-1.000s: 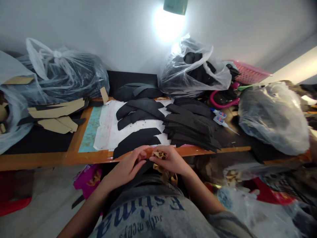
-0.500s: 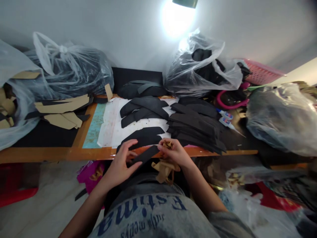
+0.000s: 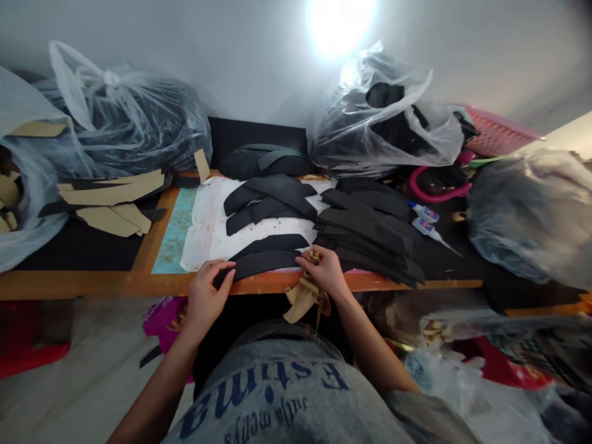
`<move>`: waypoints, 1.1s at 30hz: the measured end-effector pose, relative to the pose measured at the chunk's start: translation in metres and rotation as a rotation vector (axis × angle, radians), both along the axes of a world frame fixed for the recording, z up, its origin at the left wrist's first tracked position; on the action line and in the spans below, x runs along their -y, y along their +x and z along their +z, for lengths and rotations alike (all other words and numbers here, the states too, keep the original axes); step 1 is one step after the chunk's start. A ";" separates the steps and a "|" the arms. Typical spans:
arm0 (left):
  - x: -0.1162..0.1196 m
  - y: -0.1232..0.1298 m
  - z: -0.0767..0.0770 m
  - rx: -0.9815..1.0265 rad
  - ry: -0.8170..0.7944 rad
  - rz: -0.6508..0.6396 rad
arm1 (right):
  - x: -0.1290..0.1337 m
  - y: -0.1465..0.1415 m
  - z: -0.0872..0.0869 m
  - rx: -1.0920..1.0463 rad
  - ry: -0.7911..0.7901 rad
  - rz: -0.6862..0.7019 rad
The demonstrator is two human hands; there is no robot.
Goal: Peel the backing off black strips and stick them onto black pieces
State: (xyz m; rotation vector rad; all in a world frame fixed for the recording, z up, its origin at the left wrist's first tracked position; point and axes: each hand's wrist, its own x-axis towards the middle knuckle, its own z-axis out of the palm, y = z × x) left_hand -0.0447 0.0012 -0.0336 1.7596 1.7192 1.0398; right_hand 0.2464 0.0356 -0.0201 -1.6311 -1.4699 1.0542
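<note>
**Black strip [image 3: 263,265] on table front edge, left hand on it, right hand on tan scrap**

Strip lies curved on a white sheet [image 3: 208,237], left end reaching the orange wooden table edge [image 3: 92,285]. A second black strip [image 3: 266,245] sits just behind it.

Left hand [image 3: 203,299] is at the strip's left end, fingers [image 3: 215,268] draped over the top. Thumb hidden, so cannot tell if pinching or just pressing. Right hand [image 3: 324,272] has a narrow grip, curled on a crumpled tan scrap [image 3: 303,300] that sticks out above the fingers and hangs over the table edge. That hand sits just beside the strip's right end.

Right of the strip: a stack of black cut pieces [image 3: 365,231] and two small glue tubes [image 3: 428,229]. Above it: more black pieces [image 3: 263,200] on the sheet. Left of the sheet: a teal mat [image 3: 171,237] and tan card patterns [image 3: 111,194]. Along the back: clear plastic bags [image 3: 120,129] with dark contents, a pink basket [image 3: 502,137].
</note>
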 end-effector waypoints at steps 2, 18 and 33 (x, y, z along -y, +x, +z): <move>0.000 0.002 -0.002 -0.021 0.005 0.005 | -0.001 -0.001 -0.002 0.059 0.007 0.000; 0.004 0.010 -0.012 -0.199 0.117 0.020 | -0.006 -0.008 0.005 0.458 -0.086 0.077; 0.025 0.055 -0.010 -0.628 0.259 -0.282 | 0.007 -0.025 0.033 0.799 -0.018 0.349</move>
